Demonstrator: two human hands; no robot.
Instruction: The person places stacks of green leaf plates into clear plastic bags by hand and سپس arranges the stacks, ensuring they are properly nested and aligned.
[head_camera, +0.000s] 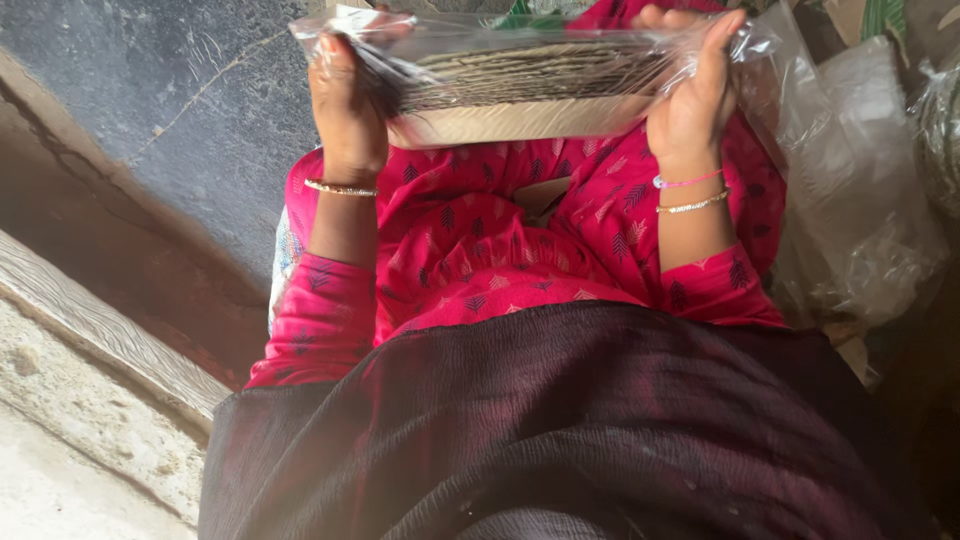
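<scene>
A: Hands first: where are they sitting?

B: The left hand (345, 105) is gripping the left end of a clear plastic bag holding a stack of thin, ribbed, beige-and-dark discs (530, 85), with its fingers (335, 60) wrapping over the plastic and pressing together against the stack. The right hand (690, 95) is doing the same at the right end, its fingers (715, 45) curling over the top edge and pinching bag and stack together.

A: And where is the stack itself?

B: It is being held in the air above the lap, over the pink patterned tunic (520, 240), edge-on to the camera, and resting on nothing. A dark maroon shawl (560, 420) is lying nearer the camera.

A: Which step would you say this is?

B: Judging from the grip, the stack is being squared up or settled inside its bag; both ends are being squeezed evenly.

A: What would the next move call for?

B: Probably keeping both ends level so the discs do not slide out, as the plastic is looking loose at the right corner. More crumpled clear plastic bags (860, 200) are lying to the right, beside the grey stone floor (200, 120).
</scene>
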